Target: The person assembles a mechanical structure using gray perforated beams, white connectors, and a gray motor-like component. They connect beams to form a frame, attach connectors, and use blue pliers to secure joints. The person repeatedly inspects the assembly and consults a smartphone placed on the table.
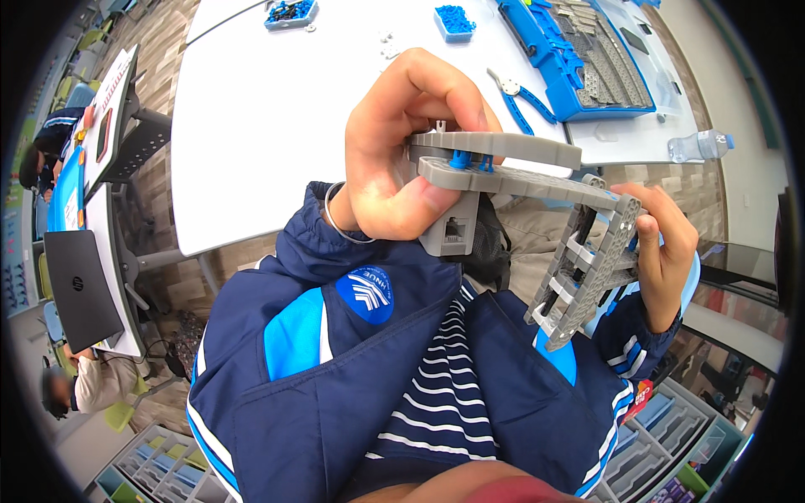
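Observation:
My left hand point(381, 159) is closed around one end of an assembly of grey plastic construction beams point(524, 183), held up in front of my chest. Two curved beams lie one above the other there, with blue connector pins point(461, 159) between them. Under my left thumb hangs a grey block with a cable socket point(453, 237). At the other end, a ladder-like frame point(587, 272) of perforated beams and pale crosspieces slants downward. My right hand point(668, 243) grips this frame from its right side, fingers partly hidden behind it.
Blue-handled pliers point(521, 102) lie on the white table point(251, 126), beside a blue case of grey beams point(602, 111). Farther back stand a tray of blue pins point(454, 23) and a tray of mixed pins point(291, 13). A water bottle point(701, 147) lies at right. Other people sit at left.

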A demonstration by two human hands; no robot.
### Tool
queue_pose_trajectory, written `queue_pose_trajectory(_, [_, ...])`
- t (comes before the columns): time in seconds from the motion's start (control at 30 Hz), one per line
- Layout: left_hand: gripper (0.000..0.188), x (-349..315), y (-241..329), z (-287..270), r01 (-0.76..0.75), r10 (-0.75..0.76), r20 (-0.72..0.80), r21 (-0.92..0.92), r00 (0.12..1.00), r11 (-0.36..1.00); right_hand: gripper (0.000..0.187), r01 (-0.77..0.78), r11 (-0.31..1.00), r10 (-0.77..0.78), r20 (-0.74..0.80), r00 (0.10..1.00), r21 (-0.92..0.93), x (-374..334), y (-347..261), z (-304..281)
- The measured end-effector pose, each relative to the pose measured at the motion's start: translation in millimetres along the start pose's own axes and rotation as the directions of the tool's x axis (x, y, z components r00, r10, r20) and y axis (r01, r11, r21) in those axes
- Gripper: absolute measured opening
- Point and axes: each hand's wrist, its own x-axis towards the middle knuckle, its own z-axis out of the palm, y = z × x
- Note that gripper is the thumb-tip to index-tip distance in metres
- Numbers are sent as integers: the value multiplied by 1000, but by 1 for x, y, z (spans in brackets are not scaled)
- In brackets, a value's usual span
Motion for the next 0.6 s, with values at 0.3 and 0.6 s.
queue_pose_trajectory(0.3, [32,-4,0,0,7,-8,-10,-70,1000,998,27,-93,995,91,55,994,37,-5,-5,-3])
queue_pose_trajectory(0.6, [30,-7,4,-1,49,-49,2,-48,999,998,42,-132,991,129,92,987,23,-7,-6,-4])
